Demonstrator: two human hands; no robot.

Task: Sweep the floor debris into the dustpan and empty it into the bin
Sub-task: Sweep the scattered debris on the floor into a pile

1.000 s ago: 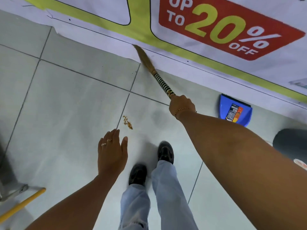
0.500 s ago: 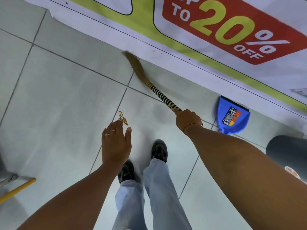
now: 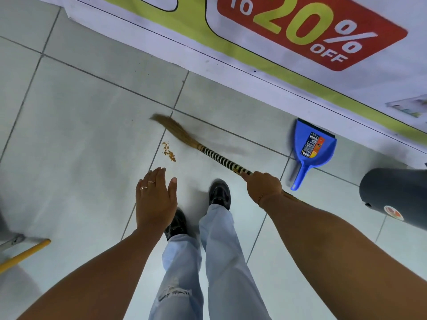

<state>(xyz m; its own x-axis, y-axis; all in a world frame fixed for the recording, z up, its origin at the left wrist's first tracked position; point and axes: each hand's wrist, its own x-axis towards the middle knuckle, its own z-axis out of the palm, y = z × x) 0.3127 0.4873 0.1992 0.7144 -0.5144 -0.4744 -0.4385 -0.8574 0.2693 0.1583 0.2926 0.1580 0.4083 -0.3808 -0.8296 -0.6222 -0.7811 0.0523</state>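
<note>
1 broom (image 3: 182, 137) in R hand (image 3: 263, 187) | 1 dustpan (image 3: 312, 148) | 1 debris pile (image 3: 168, 152) | 1 bin (image 3: 392, 195)

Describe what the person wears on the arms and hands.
Both forearms are bare, with no sleeves or gloves. The left hand has two thin rings on its fingers. The right hand has a thin bracelet at the wrist.

You stand on a floor (image 3: 80, 135) of smooth, glossy ceramic tiles. Your broom (image 3: 184, 139) has dry straw bristles and a handle wrapped in striped banding. The dustpan (image 3: 309, 155) is glossy blue plastic with a paper label. The bin (image 3: 392, 195) is matt grey plastic.
</note>
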